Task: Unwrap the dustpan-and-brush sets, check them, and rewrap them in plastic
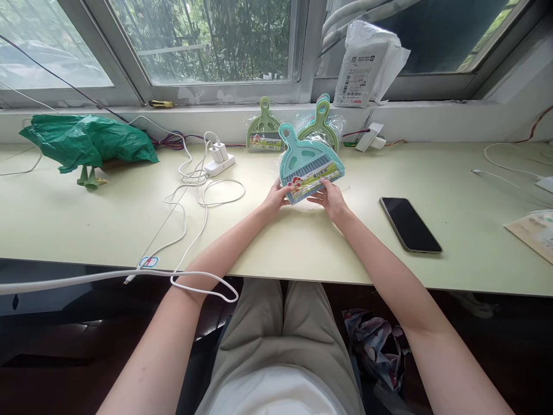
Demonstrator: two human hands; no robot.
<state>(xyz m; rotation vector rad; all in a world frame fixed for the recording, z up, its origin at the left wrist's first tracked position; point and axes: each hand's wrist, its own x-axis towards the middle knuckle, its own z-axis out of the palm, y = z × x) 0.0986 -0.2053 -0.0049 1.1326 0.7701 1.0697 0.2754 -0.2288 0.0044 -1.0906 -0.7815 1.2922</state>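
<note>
A turquoise dustpan and brush set (307, 164) in clear plastic, with a printed label across its lower part, is held tilted above the table. My left hand (277, 197) grips its lower left corner, thumb on the front. On its lower right edge, my right hand (330, 199) closes with the thumb over the label. Just behind it stand more wrapped sets, a green one (321, 122) at the front of that group, partly hidden. Another green dustpan set (264, 128) leans against the wall to the left.
White cables and a power strip (220, 165) lie left of my hands, one cable crossing my left forearm. A green plastic bag (88, 141) rests far left. A phone (410, 225) lies to the right. On the sill are a wrapped package (363, 69) and a screwdriver (161, 104).
</note>
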